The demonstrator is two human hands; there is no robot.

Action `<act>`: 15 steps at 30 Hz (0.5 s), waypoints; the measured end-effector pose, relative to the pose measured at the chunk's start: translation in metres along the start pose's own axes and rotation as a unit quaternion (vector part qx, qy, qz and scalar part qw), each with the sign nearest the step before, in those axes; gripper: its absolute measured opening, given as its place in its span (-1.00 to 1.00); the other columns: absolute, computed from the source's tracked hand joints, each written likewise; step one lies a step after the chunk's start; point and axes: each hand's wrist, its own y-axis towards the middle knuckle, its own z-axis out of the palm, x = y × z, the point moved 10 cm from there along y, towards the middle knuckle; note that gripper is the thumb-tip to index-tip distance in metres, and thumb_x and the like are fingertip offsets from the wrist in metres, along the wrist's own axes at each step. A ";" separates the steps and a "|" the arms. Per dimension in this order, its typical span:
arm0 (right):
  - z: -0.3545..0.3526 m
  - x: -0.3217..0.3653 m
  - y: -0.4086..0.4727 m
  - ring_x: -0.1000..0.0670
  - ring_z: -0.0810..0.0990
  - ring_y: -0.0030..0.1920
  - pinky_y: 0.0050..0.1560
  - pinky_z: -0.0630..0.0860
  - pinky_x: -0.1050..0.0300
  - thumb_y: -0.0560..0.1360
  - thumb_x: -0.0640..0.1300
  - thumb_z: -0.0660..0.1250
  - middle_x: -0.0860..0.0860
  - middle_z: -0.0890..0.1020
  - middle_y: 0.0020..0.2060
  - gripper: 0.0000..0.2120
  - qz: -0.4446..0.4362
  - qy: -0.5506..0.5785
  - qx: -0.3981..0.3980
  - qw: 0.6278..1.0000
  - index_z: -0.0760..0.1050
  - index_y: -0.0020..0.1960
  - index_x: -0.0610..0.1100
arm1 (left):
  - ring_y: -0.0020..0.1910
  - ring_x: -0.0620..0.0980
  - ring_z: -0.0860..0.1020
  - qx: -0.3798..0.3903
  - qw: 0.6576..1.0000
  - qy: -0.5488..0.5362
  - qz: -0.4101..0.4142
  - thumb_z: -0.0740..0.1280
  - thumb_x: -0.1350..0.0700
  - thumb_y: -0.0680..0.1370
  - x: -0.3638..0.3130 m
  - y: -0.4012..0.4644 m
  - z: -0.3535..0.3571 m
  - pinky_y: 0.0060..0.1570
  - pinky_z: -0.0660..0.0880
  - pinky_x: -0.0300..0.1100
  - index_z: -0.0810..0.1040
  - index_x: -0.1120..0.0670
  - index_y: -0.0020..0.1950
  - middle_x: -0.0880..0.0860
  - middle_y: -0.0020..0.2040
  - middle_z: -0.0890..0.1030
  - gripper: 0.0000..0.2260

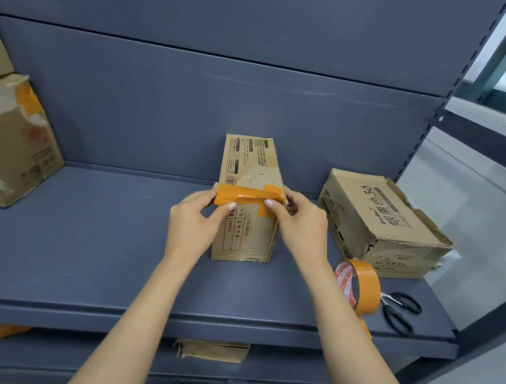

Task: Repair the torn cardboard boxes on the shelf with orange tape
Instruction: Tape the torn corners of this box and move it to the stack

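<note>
Matte blue metal shelf [90, 239], both hands' fingers [229, 205] pinching glossy orange tape strip [245, 195] around torn cardboard box [252, 161]

Stockroom or shop storage area, blue-grey metal shelving [178, 277] with slotted upright [453, 95], worn cardboard cartons [376, 219] printed with product codes and piece counts, tape roll [366, 279], scissors [400, 309], more boxes [215, 351] below

Both hands, left hand [193, 220] and right hand [299, 222], press orange tape strip [247, 196] onto the narrow box [248, 221].
</note>
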 end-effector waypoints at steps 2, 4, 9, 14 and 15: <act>0.001 0.001 -0.001 0.08 0.60 0.00 0.11 0.57 0.04 0.55 0.07 0.33 0.03 0.68 0.02 -0.61 -0.008 -0.015 0.025 1.000 0.50 0.36 0.03 | 0.17 -0.13 0.55 0.025 1.000 0.000 0.008 0.42 0.02 0.50 0.003 0.001 -0.001 0.13 0.34 -0.53 0.58 0.06 0.29 -0.03 0.19 0.63 -0.63; 0.003 0.004 -0.003 0.08 0.60 0.01 0.08 0.57 0.07 0.54 0.11 0.32 0.04 0.67 0.02 -0.58 -0.015 -0.030 0.034 0.999 0.47 0.38 0.06 | 0.18 -0.14 0.55 0.034 0.999 -0.001 0.016 0.41 0.01 0.50 0.002 0.000 -0.001 0.17 0.37 -0.45 0.56 0.06 0.31 -0.05 0.20 0.61 -0.61; -0.001 0.007 -0.004 0.08 0.60 -0.01 0.00 0.55 0.11 0.40 0.25 0.43 0.08 0.67 0.03 -0.44 0.000 -0.035 0.001 0.999 0.51 0.32 0.03 | 0.08 -0.17 0.57 0.010 0.999 -0.036 -0.004 0.48 -0.04 0.42 -0.001 0.000 -0.001 0.07 0.44 -0.42 0.60 0.06 0.26 -0.06 0.12 0.64 -0.56; 0.003 0.001 0.000 0.13 0.57 -0.03 0.15 0.56 0.03 0.54 0.04 0.36 0.10 0.63 -0.06 -0.60 -0.001 0.002 0.050 0.999 0.48 0.37 0.04 | 0.13 -0.13 0.57 0.051 0.997 -0.058 -0.024 0.43 0.11 0.50 0.007 0.001 0.000 0.23 0.48 -0.22 0.56 0.07 0.30 -0.02 0.18 0.62 -0.64; 0.002 -0.001 -0.001 0.14 0.56 0.03 0.17 0.54 0.07 0.54 0.03 0.36 0.09 0.63 0.03 -0.58 -0.010 0.007 0.047 0.999 0.46 0.37 0.03 | 0.15 -0.13 0.57 0.053 0.996 -0.070 -0.026 0.43 0.12 0.50 0.008 0.000 -0.002 0.25 0.48 -0.15 0.56 0.06 0.30 -0.04 0.18 0.61 -0.63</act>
